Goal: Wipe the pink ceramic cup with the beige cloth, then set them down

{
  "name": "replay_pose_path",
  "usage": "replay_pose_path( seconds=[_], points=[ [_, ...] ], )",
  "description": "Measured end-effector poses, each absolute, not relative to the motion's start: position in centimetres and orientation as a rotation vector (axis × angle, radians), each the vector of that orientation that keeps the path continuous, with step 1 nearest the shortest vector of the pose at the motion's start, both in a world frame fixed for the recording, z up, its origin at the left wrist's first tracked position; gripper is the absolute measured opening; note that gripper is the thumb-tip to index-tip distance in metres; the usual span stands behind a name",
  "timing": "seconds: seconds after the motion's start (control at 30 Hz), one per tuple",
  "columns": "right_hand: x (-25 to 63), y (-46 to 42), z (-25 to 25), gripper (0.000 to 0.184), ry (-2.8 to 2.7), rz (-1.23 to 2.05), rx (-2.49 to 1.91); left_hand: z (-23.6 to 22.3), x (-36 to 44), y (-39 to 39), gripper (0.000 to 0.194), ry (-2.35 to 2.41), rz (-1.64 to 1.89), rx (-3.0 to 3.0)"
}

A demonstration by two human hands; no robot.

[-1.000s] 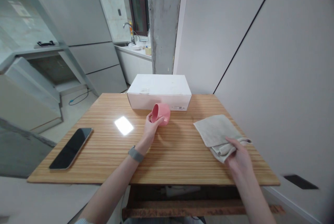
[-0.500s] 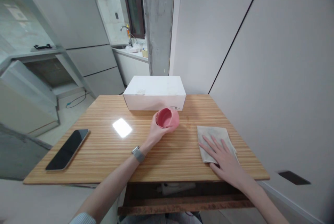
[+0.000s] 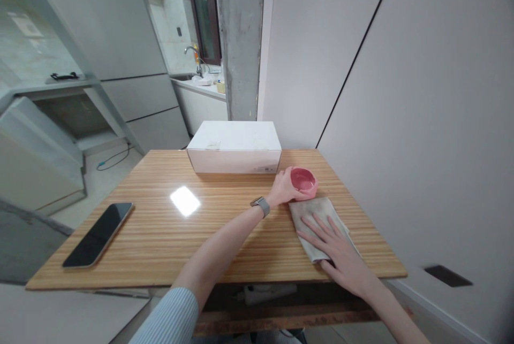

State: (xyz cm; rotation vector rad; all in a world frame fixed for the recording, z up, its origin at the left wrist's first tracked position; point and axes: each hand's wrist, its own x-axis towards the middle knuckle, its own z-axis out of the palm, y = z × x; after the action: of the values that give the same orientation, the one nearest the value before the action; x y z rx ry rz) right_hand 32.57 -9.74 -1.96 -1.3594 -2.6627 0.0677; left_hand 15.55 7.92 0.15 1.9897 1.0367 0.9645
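Note:
My left hand point(image 3: 282, 187) grips a pink bowl point(image 3: 304, 179) by its left side, thumb in front and fingers behind. The bowl's mouth faces up toward me, and it sits just beyond a folded beige cloth point(image 3: 304, 211). Whether its base rests on the tabletop, I cannot tell. On the cloth my right hand point(image 3: 335, 247) lies flat, palm down, with fingers spread. Part of the cloth is hidden under that hand.
A white box point(image 3: 235, 162) stands at the back of the striped wooden table point(image 3: 217, 194). At the left lies a dark phone point(image 3: 98, 235). Below the front edge is an open drawer point(image 3: 241, 320) with a white object point(image 3: 269, 293) inside. A pale wall rises on the right.
My left hand has carried the pink bowl rightward, from in front of the box to the cloth's far edge. The cloth has turned a little under my right hand, which stays flat on it.

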Motion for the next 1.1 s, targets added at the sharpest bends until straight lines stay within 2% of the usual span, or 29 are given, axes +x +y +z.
replay_pose_path(
  seconds=[0.2,0.4,0.47,0.57,0.6,0.77,0.9,1.1],
  points=[
    [33.0,-9.9,-2.0,0.065,-2.625,0.102,-1.373,-0.3,16.6,9.1,0.091,1.027,0.842,2.064],
    [34.1,-9.9,-1.8,0.053,-2.51,0.29,-1.361,1.0,15.9,8.3,0.112,1.003,0.795,2.069],
    [34.1,-9.8,-1.9,0.049,-2.412,0.332,-1.38,1.8,14.3,7.0,0.097,0.967,0.86,2.106],
    [32.7,-9.8,-2.1,0.041,-2.228,0.307,-1.435,2.8,10.1,4.3,0.06,0.905,0.92,2.106],
    [31.9,-9.9,-2.2,0.038,-2.169,0.301,-1.444,2.9,8.3,3.2,0.056,0.915,0.891,2.08],
    [26.8,-10.5,-2.3,0.027,-2.014,0.369,-1.414,1.5,-1.3,-2.8,0.044,1.087,0.717,1.888],
    [23.1,-10.4,-2.8,0.024,-2.005,0.371,-1.436,-1.0,-6.1,-6.5,0.027,1.391,0.797,1.867],
    [19.4,-9.6,-4.3,0.028,-2.027,0.084,-1.566,-3.5,-7.6,-8.6,0.034,1.742,0.899,2.071]
  ],
)
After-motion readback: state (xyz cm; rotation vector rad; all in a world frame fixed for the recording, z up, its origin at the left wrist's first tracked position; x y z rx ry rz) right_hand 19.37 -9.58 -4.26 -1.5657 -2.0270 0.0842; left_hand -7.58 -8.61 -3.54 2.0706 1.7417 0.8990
